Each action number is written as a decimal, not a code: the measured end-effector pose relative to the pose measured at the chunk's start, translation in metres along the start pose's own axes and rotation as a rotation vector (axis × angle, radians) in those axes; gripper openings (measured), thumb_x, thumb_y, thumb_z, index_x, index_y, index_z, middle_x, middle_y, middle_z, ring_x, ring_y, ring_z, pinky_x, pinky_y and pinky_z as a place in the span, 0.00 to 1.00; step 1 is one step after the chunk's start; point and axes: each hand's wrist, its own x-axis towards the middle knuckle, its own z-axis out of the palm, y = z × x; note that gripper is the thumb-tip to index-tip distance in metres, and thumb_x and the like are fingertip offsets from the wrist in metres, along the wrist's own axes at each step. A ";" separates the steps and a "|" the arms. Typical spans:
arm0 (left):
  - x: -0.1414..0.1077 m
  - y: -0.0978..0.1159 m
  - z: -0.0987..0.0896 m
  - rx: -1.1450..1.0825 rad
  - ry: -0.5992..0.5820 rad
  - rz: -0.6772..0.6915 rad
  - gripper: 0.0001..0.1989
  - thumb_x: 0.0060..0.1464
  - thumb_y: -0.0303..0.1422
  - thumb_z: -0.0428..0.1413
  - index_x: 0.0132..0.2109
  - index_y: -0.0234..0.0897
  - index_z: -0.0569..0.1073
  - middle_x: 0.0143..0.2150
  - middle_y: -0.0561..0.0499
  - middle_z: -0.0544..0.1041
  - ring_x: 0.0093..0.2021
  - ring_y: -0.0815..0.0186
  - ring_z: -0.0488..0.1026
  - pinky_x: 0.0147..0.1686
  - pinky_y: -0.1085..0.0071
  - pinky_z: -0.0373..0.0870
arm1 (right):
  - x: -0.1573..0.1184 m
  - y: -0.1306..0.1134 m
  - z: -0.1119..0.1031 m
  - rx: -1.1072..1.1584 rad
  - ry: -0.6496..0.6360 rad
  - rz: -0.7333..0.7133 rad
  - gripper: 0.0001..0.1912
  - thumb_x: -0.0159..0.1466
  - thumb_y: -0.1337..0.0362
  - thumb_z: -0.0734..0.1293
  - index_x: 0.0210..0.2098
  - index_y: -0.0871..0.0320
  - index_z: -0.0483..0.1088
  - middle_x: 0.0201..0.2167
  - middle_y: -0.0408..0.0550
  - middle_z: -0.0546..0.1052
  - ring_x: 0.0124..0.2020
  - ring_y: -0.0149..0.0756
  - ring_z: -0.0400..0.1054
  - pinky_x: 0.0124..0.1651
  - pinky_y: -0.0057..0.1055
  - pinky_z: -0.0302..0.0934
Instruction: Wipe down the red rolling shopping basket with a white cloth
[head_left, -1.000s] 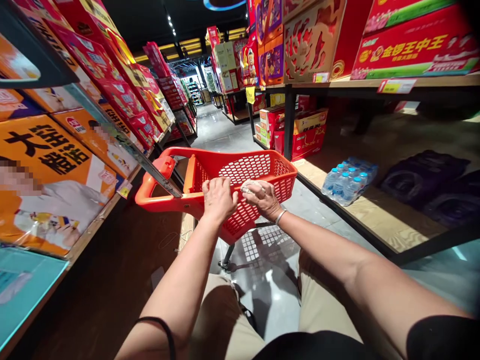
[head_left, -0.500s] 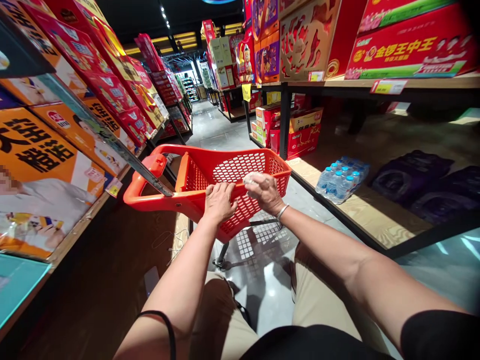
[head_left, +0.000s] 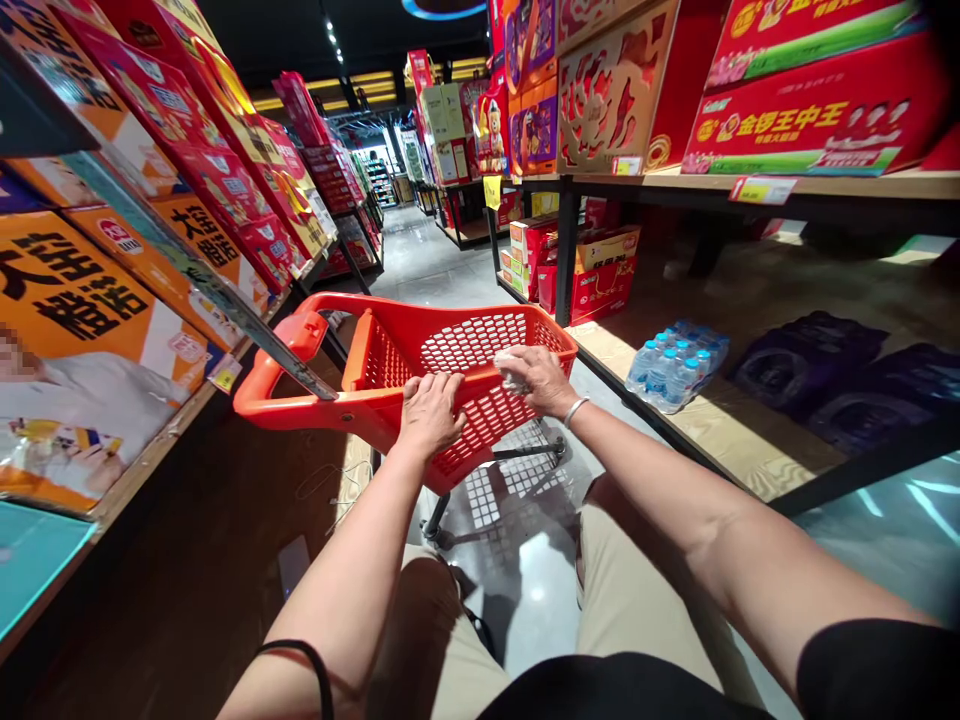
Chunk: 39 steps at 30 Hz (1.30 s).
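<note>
A red plastic shopping cart [head_left: 375,410] with a perforated basket stands sideways in front of me. My left hand [head_left: 433,410] is closed over the near rim, its fingers curled across the top edge. Farther right, my right hand [head_left: 541,380], with a light band on the wrist, grips a crumpled whitish cloth [head_left: 511,368] against the same rim. Most of the cloth is hidden in the fingers. A scuffed metal pole [head_left: 217,290] rises from the cart near its red handle [head_left: 281,365].
Boxed goods [head_left: 67,300] fill the left shelf. On the right, red cartons [head_left: 795,125] sit above a low shelf with a pack of bottled water [head_left: 671,368] and dark purple packs [head_left: 810,360]. The tiled aisle [head_left: 420,240] runs ahead between shelves.
My right hand has slid slightly to the right along the rim with the cloth. My left hand stays on the rim. The view has shifted slightly.
</note>
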 end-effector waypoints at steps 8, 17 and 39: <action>-0.001 0.005 0.001 -0.003 0.019 -0.008 0.26 0.57 0.39 0.56 0.62 0.39 0.69 0.55 0.42 0.75 0.56 0.50 0.67 0.61 0.53 0.58 | -0.011 0.049 -0.007 0.038 0.233 0.365 0.27 0.54 0.72 0.65 0.53 0.56 0.73 0.53 0.55 0.72 0.55 0.49 0.63 0.59 0.47 0.54; -0.009 -0.015 -0.002 0.019 -0.010 0.001 0.26 0.57 0.38 0.55 0.62 0.41 0.69 0.55 0.44 0.75 0.56 0.51 0.68 0.62 0.53 0.57 | -0.006 -0.011 0.024 0.072 0.181 -0.157 0.20 0.66 0.67 0.66 0.57 0.50 0.73 0.61 0.48 0.70 0.60 0.42 0.59 0.62 0.39 0.58; -0.021 -0.036 -0.002 -0.009 0.007 -0.037 0.24 0.59 0.38 0.54 0.62 0.39 0.71 0.54 0.44 0.76 0.55 0.51 0.68 0.61 0.54 0.58 | -0.075 0.028 0.050 -0.253 0.050 -0.068 0.13 0.72 0.61 0.64 0.52 0.41 0.76 0.58 0.44 0.72 0.63 0.45 0.54 0.63 0.48 0.55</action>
